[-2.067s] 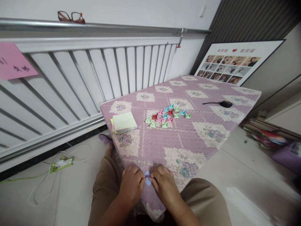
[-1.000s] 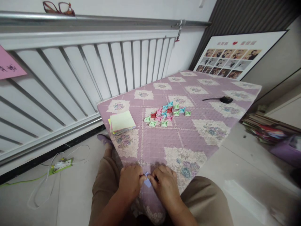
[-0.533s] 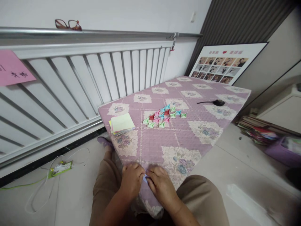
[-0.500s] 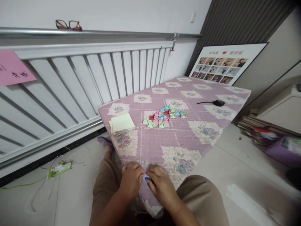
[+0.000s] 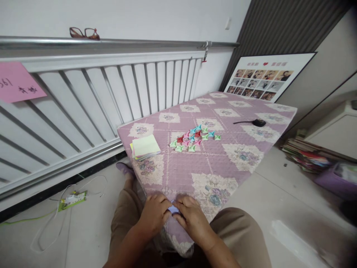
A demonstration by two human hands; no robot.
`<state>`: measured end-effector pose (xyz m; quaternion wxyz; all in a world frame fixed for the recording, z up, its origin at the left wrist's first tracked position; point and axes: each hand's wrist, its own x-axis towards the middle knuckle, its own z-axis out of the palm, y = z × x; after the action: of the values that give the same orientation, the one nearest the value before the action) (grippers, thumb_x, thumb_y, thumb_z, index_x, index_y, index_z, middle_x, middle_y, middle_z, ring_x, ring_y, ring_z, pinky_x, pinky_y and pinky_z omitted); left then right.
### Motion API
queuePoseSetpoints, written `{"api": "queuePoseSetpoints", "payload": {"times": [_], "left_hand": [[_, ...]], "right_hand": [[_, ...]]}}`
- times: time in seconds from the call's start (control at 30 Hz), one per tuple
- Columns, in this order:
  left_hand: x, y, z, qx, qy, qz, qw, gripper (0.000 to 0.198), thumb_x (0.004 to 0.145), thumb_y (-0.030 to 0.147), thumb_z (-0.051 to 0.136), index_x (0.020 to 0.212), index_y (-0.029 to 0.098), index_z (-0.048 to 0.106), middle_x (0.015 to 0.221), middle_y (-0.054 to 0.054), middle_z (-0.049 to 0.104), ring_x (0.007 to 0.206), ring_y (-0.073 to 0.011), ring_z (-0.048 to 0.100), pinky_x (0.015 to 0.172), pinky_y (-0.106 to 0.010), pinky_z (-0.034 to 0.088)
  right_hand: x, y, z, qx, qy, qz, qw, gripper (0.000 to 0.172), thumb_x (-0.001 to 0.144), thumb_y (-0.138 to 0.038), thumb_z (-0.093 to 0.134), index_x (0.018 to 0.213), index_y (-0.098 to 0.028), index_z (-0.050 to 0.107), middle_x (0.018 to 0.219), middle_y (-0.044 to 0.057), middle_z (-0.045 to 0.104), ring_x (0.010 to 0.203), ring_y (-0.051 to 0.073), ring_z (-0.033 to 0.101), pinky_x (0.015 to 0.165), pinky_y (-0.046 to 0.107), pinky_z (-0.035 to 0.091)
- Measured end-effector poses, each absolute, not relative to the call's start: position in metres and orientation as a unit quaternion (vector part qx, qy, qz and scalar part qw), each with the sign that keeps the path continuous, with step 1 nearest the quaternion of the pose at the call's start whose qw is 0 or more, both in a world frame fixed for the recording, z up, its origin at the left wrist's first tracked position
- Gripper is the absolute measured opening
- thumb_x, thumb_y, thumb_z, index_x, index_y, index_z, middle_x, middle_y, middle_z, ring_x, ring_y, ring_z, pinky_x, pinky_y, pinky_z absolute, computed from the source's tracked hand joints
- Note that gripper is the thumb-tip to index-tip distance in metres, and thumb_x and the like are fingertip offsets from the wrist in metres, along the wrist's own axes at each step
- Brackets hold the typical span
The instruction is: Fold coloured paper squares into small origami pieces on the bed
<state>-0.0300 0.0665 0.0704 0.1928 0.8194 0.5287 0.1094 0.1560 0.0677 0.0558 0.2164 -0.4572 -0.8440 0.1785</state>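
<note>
Left hand (image 5: 154, 214) and right hand (image 5: 192, 217) are pinching a small blue paper (image 5: 173, 210) on the worktop (image 5: 237, 156); light, thin and easily creased, it is probably best gripped at its edges.

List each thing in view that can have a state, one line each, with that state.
small blue paper: partly folded, pinched between both hands at the table's near edge
left hand: closed on the paper
right hand: closed on the paper
paper stack: flat, unfolded, neat
folded paper pieces: finished, clustered mid-table
glasses: resting on the rail, arms open
black cable: lying loose on the cloth
</note>
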Motion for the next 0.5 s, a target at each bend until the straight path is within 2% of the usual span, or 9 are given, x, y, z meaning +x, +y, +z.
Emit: {"api": "queuePoseSetpoints", "payload": {"times": [0.3, 0.43, 0.5], "left_hand": [[-0.028, 0.064, 0.063, 0.852, 0.508, 0.057, 0.115, 0.018, 0.091, 0.029, 0.051, 0.105, 0.022, 0.059, 0.101, -0.003, 0.06, 0.096, -0.0222, 0.051, 0.085, -0.04, 0.037], [-0.028, 0.065, 0.054, 0.862, 0.498, 0.057, 0.081, 0.016, 0.093, 0.03, 0.049, 0.103, 0.023, 0.059, 0.098, -0.002, 0.06, 0.093, -0.0219, 0.052, 0.083, -0.04, 0.038], [-0.029, 0.066, 0.051, 0.861, 0.498, 0.067, 0.077, 0.017, 0.093, 0.03, 0.048, 0.104, 0.023, 0.059, 0.098, -0.002, 0.06, 0.093, -0.0214, 0.052, 0.082, -0.039, 0.038]], "right_hand": [[0.156, 0.067, 0.056, -0.458, -0.845, 0.167, 0.219, 0.029, 0.082, -0.022, 0.064, 0.111, -0.024, 0.062, 0.096, 0.006, 0.062, 0.091, 0.023, 0.054, 0.082, 0.039, 0.042], [0.157, 0.066, 0.057, -0.45, -0.843, 0.177, 0.238, 0.034, 0.078, -0.025, 0.069, 0.111, -0.024, 0.062, 0.097, 0.006, 0.062, 0.092, 0.024, 0.053, 0.083, 0.04, 0.042], [0.156, 0.066, 0.055, -0.456, -0.837, 0.175, 0.245, 0.035, 0.076, -0.022, 0.07, 0.11, -0.025, 0.062, 0.097, 0.005, 0.062, 0.092, 0.024, 0.054, 0.082, 0.04, 0.042]]}}
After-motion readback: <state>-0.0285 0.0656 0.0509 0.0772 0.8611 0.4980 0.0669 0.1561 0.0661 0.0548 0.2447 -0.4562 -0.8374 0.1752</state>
